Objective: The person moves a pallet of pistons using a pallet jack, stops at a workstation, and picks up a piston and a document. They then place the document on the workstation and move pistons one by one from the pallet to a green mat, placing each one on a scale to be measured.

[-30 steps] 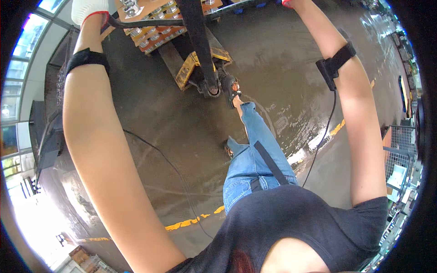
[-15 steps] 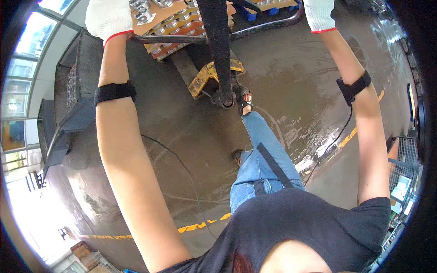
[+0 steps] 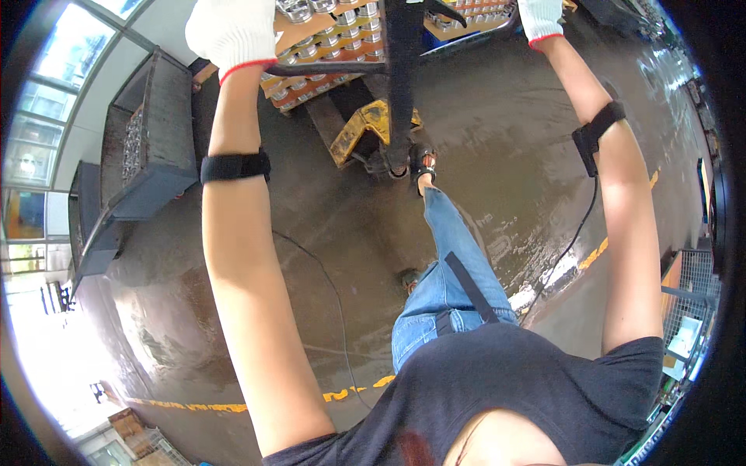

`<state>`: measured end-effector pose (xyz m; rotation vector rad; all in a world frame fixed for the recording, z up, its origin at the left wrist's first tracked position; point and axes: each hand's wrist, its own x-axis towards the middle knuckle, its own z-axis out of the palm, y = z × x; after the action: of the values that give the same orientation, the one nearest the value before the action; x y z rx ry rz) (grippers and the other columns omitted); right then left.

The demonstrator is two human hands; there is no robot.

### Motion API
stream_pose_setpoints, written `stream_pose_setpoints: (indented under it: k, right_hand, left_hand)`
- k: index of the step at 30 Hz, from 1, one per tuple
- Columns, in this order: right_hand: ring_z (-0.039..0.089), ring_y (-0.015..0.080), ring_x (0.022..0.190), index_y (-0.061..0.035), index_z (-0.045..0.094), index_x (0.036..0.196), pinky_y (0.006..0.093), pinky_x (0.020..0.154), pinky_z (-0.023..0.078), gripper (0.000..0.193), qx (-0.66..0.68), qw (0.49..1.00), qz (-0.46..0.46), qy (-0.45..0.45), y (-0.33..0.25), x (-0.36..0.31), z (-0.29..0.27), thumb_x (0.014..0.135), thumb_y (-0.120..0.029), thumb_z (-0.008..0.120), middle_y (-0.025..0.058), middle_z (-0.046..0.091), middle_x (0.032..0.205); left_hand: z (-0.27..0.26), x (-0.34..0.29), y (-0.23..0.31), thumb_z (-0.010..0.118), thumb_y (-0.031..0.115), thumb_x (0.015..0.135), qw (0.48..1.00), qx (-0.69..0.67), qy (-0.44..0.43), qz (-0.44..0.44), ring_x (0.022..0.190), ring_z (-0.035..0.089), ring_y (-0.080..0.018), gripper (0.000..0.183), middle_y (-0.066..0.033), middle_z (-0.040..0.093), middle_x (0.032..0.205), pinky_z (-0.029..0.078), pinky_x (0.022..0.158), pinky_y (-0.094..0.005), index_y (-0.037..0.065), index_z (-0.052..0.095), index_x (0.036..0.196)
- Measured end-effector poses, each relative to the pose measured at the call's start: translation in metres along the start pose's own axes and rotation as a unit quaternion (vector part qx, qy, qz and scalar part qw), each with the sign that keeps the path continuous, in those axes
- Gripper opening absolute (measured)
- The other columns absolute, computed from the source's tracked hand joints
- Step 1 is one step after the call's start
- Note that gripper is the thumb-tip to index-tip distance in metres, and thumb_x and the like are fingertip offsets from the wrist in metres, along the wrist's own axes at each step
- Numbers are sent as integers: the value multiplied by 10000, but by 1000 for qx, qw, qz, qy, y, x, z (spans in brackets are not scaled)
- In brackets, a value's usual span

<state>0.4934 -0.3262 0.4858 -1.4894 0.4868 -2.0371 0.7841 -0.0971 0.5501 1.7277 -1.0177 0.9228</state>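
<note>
Both my hands wear white knitted gloves with red cuffs, at the upper edge of the view. My left hand (image 3: 231, 35) is closed at the left end of the dark handle bar (image 3: 330, 69) of a pallet jack. At the bar's other end my right hand (image 3: 542, 19) is closed on it too; its fingertips are partly cut off by the frame. A dark shaft (image 3: 400, 85) runs from the handle down to the jack's worn yellow body (image 3: 367, 130). Beyond the bar, round silver metal parts (image 3: 332, 43) stand in layers separated by brown sheets.
Grey metal bins (image 3: 151, 132) with small parts stand at the left. My sandalled foot (image 3: 423, 163) is beside the jack's base. Thin cables (image 3: 330, 287) hang from my arm straps. A yellow line (image 3: 225, 407) crosses the wet-looking floor; a wire cage (image 3: 695, 272) stands at the right.
My left hand has moved right in view, and the handle shaft and yellow body have shifted right with it. More of the stacked parts and the left bins shows. Both hands keep their hold.
</note>
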Motion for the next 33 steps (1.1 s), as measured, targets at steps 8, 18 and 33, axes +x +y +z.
stream_pose_setpoints:
  k: [8,18,33]
  right_hand:
    - [604,200,704,-64,635,980,309,707,516,191,-305,945,-50,108,36,-11,20,810,-138,683,45,650,810]
    - [686,271,810,-60,648,1035,362,760,521,271,-246,965,-35,85,15,10,57,797,-191,648,147,703,878]
    - [565,69,611,-34,586,1124,231,533,475,344,22,997,45,56,-12,-53,29,808,-15,722,7,636,829]
  left_hand:
    - [6,-23,-27,685,348,786,995,97,-20,30,918,699,-314,323,-117,725,959,536,817,-396,146,720,1036]
    - [7,5,-37,694,315,779,998,67,5,-6,809,701,-256,364,-93,723,854,525,780,-369,104,698,1076]
    - [-35,-48,-48,712,-1,802,989,-89,110,-31,589,577,-89,165,-41,654,766,484,557,-255,27,691,964]
